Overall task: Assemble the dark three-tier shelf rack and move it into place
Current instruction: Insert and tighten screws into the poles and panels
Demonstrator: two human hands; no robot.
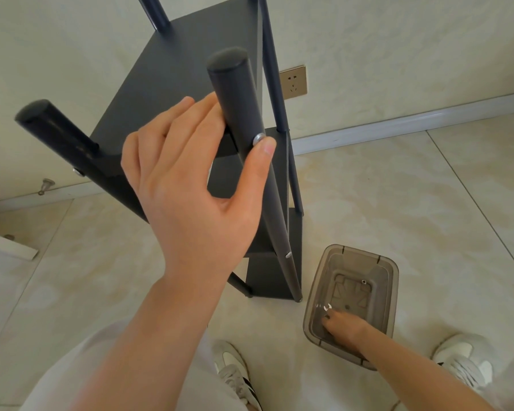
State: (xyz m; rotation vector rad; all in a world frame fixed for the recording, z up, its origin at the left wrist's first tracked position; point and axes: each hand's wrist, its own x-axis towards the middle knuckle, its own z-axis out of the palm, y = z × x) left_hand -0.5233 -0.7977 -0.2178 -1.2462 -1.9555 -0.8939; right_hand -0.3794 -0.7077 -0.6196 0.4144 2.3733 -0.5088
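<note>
Your left hand (190,185), frame centre, clasps the front post (238,93) between thumb and fingers, thumb tip beside a silver bolt (258,139). Your right hand (343,324), lower right, reaches into a grey bin (395,271); its grip cannot be determined. The dark shelf rack (172,69) stands on the floor (398,188), near the wall.

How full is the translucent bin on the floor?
Nearly empty: the bin shows its bare bottom, with only a few small parts near the right hand reaching in.
</note>
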